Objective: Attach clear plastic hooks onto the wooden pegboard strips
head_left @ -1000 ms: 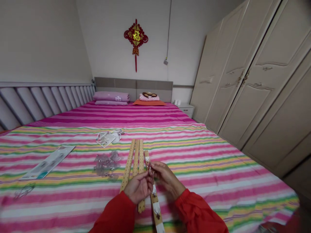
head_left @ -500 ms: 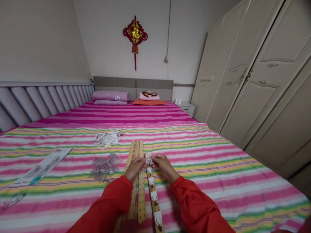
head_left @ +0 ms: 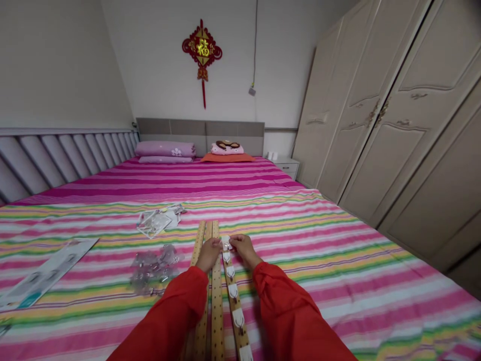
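Note:
Several perforated wooden strips lie side by side on the striped bedspread, running away from me. The rightmost strip carries a row of small white hooks. My left hand and my right hand meet at that strip's far end, fingers pinched on the topmost white hook. Both arms wear red sleeves.
A pile of clear plastic hooks lies left of the strips. Opened clear packets sit farther back, a long printed card at far left. Pillows lie by the headboard, a wardrobe stands to the right.
Both hands have moved away from me along the hooked strip to its far end. The hook they held up a second ago now sits on the strip's top.

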### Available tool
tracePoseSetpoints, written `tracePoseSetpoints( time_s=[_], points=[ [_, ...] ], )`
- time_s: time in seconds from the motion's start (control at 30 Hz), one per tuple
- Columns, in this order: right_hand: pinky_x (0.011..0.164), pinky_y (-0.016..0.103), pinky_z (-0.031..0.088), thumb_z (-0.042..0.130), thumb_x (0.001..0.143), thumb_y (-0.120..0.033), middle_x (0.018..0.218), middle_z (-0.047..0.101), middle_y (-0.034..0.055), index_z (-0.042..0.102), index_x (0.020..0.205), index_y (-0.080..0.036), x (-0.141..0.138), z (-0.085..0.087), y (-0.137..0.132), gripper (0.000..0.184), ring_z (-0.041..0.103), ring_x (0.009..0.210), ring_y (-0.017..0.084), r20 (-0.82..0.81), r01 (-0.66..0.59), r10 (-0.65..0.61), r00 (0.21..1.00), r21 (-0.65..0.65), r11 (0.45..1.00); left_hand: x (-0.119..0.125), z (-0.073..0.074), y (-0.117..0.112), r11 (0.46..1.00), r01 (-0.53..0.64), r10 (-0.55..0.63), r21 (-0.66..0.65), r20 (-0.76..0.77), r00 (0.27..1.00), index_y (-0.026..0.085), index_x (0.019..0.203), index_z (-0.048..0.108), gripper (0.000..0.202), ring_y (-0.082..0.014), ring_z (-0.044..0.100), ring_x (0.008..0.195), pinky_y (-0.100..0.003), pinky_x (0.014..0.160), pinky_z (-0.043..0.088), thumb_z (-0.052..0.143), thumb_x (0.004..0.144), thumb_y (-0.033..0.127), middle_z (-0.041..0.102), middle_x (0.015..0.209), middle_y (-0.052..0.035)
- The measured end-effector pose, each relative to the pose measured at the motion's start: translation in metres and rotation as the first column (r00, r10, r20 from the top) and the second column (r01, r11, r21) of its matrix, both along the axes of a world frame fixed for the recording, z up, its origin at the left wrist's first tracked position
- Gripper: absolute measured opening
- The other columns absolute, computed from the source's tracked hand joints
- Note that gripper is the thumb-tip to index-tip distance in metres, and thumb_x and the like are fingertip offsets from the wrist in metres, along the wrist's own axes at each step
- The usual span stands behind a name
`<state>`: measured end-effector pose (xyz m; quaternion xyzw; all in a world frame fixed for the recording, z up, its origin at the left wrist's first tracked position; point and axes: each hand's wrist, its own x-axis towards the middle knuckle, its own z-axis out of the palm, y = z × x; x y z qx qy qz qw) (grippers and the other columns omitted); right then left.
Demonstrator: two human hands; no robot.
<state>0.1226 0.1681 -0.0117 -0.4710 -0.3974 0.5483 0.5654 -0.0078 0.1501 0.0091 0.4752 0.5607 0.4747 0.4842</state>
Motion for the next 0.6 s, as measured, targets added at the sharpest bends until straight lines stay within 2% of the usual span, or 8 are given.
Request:
tracePoseSetpoints(
  time_s=[0.37,0.6],
  points=[
    [0.045,0.024,0.036,0.064,0.051,-0.02,0.041,0.052,-0.0053,0.06,0.053,-0.017,-0.007,-0.013,0.008,0.006,0.045,0.041,0.01,0.015,0.062,-0.062,0.998,-0.022,0.998,-0.002,-0.01,0.006,0.999,-0.025,0.029,0.027,-0.168,0.985,0.014,0.079,0.061,0.014,-0.0145,0.063,0.068,-0.026,0.07,0.047,0.055,0.071,0.004,0.067,0.073,-0.0041],
    [0.045,0.024,0.035,0.063,0.05,-0.02,0.041,0.052,-0.0044,0.059,0.05,-0.018,-0.008,-0.016,0.01,0.005,0.046,0.043,0.011,0.051,0.066,-0.065,0.997,-0.019,0.998,-0.005,-0.009,-0.001,0.997,0.006,0.019,0.078,-0.315,0.949,0.015,0.081,0.066,0.019,-0.0174,0.062,0.081,-0.029,0.082,0.045,0.052,0.074,0.005,0.069,0.08,-0.0059]
  ],
)
